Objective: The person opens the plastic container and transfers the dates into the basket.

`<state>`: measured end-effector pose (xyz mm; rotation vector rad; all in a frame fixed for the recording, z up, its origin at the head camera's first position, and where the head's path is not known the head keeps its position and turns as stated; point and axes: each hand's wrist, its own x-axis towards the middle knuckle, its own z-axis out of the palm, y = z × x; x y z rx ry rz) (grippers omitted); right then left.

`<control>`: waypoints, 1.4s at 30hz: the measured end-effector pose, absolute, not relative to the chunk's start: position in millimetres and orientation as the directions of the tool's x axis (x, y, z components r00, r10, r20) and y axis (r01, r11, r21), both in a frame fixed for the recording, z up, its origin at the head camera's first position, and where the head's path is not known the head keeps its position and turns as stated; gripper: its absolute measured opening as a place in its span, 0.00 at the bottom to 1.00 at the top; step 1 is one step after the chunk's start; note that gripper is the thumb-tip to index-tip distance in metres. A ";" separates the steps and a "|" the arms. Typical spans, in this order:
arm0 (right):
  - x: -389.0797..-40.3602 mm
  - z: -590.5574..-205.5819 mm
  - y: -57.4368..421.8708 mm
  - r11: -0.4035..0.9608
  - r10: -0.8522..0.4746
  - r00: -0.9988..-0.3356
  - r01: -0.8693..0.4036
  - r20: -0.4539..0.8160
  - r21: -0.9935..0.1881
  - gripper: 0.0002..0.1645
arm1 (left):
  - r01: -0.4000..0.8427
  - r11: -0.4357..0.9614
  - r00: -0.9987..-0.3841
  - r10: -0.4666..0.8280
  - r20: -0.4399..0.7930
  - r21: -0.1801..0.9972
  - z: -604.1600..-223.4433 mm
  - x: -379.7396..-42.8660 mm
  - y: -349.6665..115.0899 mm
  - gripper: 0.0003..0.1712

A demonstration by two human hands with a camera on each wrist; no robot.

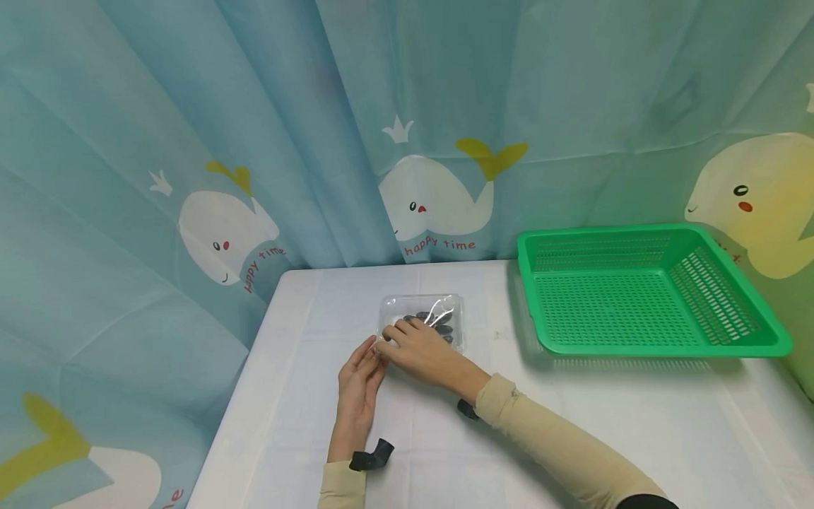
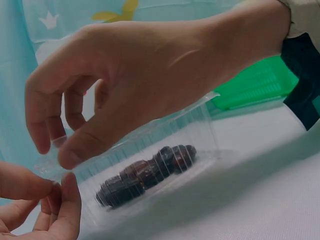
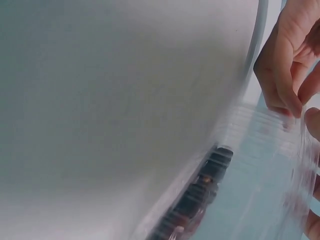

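A clear plastic box point(image 1: 389, 308) with ribbed walls stands on the table. Inside lie several dark, wrinkled, date-like fruits point(image 2: 145, 176), grouped along the box floor. At the box's near left corner, my left hand point(image 1: 361, 392) pinches the rim between thumb and fingers. My right hand point(image 1: 425, 353) reaches over the box from the right and grips the rim at that same corner, its thumb point(image 2: 75, 152) close above the left fingertips. In the right wrist view, both hands' fingertips meet at the box's edge point(image 3: 300, 130); part of the right hand is cut off there.
A green perforated plastic basket point(image 1: 642, 351) stands at the back right of the white-covered table point(image 1: 445, 459). Behind the table hangs a blue curtain point(image 1: 305, 141) with whale prints. Black straps point(image 1: 372, 456) sit near both wrists.
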<state>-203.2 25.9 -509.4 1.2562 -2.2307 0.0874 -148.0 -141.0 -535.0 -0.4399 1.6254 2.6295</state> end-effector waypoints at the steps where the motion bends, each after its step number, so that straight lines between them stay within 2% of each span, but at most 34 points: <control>1: -202.7 -508.6 27.6 0.553 -0.769 -0.392 -0.804 0.504 0.218 0.12 | -0.161 -0.457 -0.961 -0.128 -0.244 0.875 -534.8 -147.8 -141.0 0.29; 14: -196.6 -503.3 59.2 0.537 -0.811 -0.399 -0.798 0.429 0.274 0.12 | -0.173 -0.432 -0.963 -0.116 -0.244 0.885 -535.6 -149.1 -143.2 0.30; 34: -185.7 -502.0 112.7 0.546 -0.817 -0.403 -0.771 0.411 0.329 0.17 | -0.184 -0.434 -0.965 -0.092 -0.246 0.882 -536.0 -150.7 -145.6 0.30; 42: -181.6 -497.6 131.4 0.553 -0.812 -0.417 -0.772 0.408 0.314 0.20 | -0.189 -0.422 -0.965 -0.089 -0.248 0.887 -533.8 -150.8 -146.0 0.30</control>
